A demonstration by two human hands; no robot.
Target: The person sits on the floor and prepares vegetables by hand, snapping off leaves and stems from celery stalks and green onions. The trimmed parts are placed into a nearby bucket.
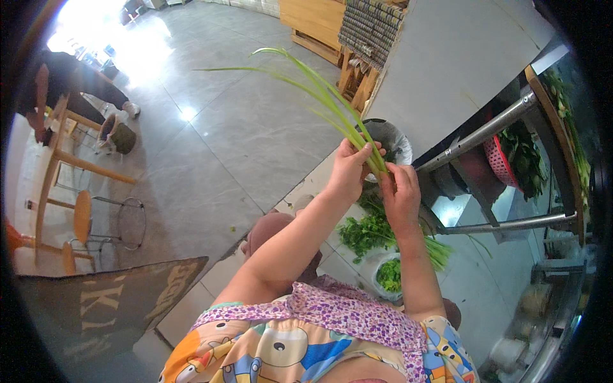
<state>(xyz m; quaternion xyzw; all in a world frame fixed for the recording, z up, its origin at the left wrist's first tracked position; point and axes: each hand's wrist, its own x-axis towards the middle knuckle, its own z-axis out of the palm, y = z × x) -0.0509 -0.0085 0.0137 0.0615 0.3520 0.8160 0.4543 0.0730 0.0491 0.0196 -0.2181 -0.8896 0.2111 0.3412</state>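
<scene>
A small bunch of long green onions (330,103) is between my hands, its leaves reaching up and to the left. My left hand (353,160) grips the stalks, thumb across them. Just below and to the right, my right hand (402,189) pinches their lower ends. Behind the stalks stands a bin with a plastic liner (400,139). On the floor under my right forearm lies a bunch of leafy green herbs (366,234), its pale stems (438,251) pointing right. Near my lap is a lined container of chopped-looking greens (389,276).
A metal-legged table (479,136) stands at the right, a pink colander (500,160) of leafy greens beneath it. A wooden cabinet (311,19) is at the top. At the far left, a person (72,76) bends over a table beside a waste basket (122,136) and stools (82,215).
</scene>
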